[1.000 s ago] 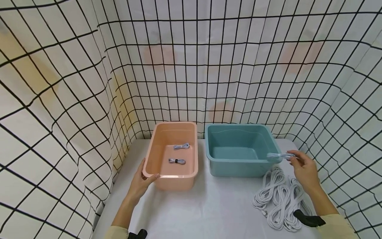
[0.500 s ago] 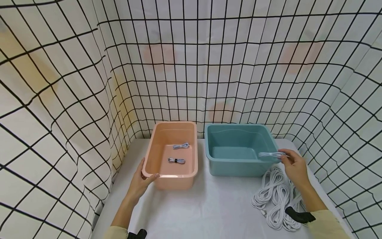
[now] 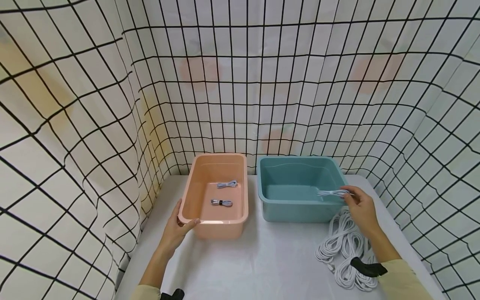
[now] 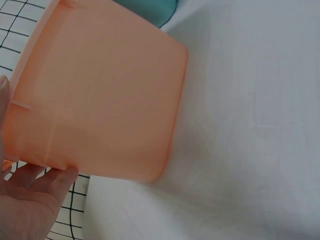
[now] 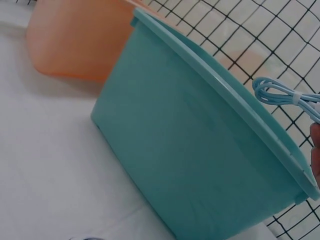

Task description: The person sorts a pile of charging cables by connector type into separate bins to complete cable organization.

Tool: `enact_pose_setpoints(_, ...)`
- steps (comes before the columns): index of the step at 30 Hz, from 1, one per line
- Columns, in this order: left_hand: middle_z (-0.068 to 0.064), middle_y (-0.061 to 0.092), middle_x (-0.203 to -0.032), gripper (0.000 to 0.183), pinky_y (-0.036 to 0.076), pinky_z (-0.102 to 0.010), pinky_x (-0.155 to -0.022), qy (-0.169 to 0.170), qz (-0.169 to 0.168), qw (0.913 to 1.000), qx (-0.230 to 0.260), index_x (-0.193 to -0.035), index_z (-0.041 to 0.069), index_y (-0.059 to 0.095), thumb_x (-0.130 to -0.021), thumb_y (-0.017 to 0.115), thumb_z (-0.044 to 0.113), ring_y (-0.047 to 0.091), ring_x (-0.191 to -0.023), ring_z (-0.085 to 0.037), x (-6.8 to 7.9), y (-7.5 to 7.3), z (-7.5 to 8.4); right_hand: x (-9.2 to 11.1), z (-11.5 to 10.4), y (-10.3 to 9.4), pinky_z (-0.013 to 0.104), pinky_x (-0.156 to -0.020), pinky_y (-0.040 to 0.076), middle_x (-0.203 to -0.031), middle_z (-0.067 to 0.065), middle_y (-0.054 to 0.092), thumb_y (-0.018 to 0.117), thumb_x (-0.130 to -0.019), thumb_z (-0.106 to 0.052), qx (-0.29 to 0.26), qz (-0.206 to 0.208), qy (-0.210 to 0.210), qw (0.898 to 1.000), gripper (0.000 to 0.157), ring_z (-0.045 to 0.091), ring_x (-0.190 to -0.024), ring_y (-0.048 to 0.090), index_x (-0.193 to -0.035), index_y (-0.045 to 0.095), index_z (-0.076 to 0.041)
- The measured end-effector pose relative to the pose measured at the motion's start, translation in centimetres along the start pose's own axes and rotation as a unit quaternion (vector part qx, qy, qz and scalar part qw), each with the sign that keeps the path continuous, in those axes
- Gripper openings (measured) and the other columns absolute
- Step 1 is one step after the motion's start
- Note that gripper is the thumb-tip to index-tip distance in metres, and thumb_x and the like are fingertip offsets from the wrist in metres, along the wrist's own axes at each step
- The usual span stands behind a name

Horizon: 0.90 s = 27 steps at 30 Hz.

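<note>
Nearest, in the lower right of the frame, loose coils of white cable [image 3: 352, 254] lie heaped on the white table surface [image 3: 277, 258], partly behind my right forearm. Left of centre, my left hand [image 3: 175, 228] grips the near left corner of the salmon-orange rectangular plastic bin [image 3: 219, 230], thumb at the rim and fingers along the side; that has not changed.

Right of centre, my right hand [image 3: 361, 208] pinches one end of a pale blue-white tied cable bundle [image 3: 330, 193]. Over the last second I have brought it leftward, from beyond the right corner of the teal rectangular plastic bin [image 3: 296, 212] to above its near right part. For the work, I judge that the bundle is now over the opening, but not let go.

Farther in, two small tied cable bundles [image 3: 227, 183] lie apart inside the orange bin. Behind everything, black grid netting [image 3: 247, 83] fills the upper frame.
</note>
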<state>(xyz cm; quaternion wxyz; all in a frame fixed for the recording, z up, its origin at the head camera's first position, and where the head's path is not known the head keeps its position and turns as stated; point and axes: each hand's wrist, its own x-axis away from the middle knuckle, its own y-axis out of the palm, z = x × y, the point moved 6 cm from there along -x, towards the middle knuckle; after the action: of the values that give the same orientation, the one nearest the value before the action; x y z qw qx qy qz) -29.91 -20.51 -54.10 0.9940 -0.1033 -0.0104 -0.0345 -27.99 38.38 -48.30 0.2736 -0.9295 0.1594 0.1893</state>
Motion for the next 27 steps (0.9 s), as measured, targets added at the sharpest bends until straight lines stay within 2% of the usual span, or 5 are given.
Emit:
enact_pose_setpoints(6,-0.021,0.034,-0.159,0.107,0.042,-0.046,-0.108,0.006,0.002,1.0,0.0,-0.168,0.02,0.006,-0.093,0.081,0.026,0.044,-0.138,-0.039,0.0,-0.1,0.1,-0.3,-0.5,0.9,0.008,-0.079,0.049,-0.119,0.016,0.064,0.056,-0.107,-0.005,-0.015,-0.007,-0.003,1.0,0.026,0.001,-0.102,0.061,-0.129,0.064,0.005)
enact_pose_setpoints(13,-0.021,0.034,-0.16,0.108,0.043,-0.041,-0.108,0.004,-0.001,1.0,-0.001,-0.168,0.02,0.005,-0.092,0.082,0.026,0.044,-0.138,-0.038,0.0,0.0,0.2,-0.5,-1.0,1.7,0.008,-0.077,0.049,-0.123,0.024,0.063,0.054,-0.106,-0.001,-0.022,-0.01,-0.008,1.0,0.025,-0.006,-0.101,0.058,-0.128,0.064,0.007)
enact_pose_setpoints(19,-0.02,0.035,-0.16,0.108,0.044,-0.035,-0.104,-0.001,-0.001,1.0,-0.003,-0.168,0.022,0.005,-0.092,0.082,0.027,0.045,-0.136,-0.037,0.0,0.1,0.1,-0.5,-1.1,2.3,0.008,-0.077,0.049,-0.122,0.025,0.064,0.055,-0.107,-0.001,-0.018,-0.014,-0.005,1.0,0.025,-0.008,-0.099,0.057,-0.129,0.064,0.006)
enact_pose_setpoints(22,-0.02,0.041,-0.155,0.108,0.047,-0.03,-0.097,-0.006,-0.003,0.9999,-0.008,-0.168,0.023,0.005,-0.092,0.082,0.028,0.051,-0.124,-0.033,0.0,0.1,-0.1,-0.5,-1.4,2.7,0.008,-0.078,0.048,-0.123,0.024,0.064,0.055,-0.107,-0.003,-0.023,-0.02,-0.002,1.0,0.025,-0.006,-0.102,0.057,-0.129,0.064,0.005)
enact_pose_setpoints(27,-0.021,0.042,-0.153,0.107,0.047,-0.026,-0.089,-0.013,-0.005,0.9998,-0.016,-0.168,0.02,0.004,-0.094,0.08,0.027,0.053,-0.109,-0.024,-0.1,-0.1,-0.5,-0.7,-1.8,3.6,0.009,-0.079,0.049,-0.123,0.025,0.064,0.055,-0.107,-0.001,-0.031,-0.037,-0.004,0.999,0.026,0.006,-0.104,0.063,-0.13,0.063,0.005)
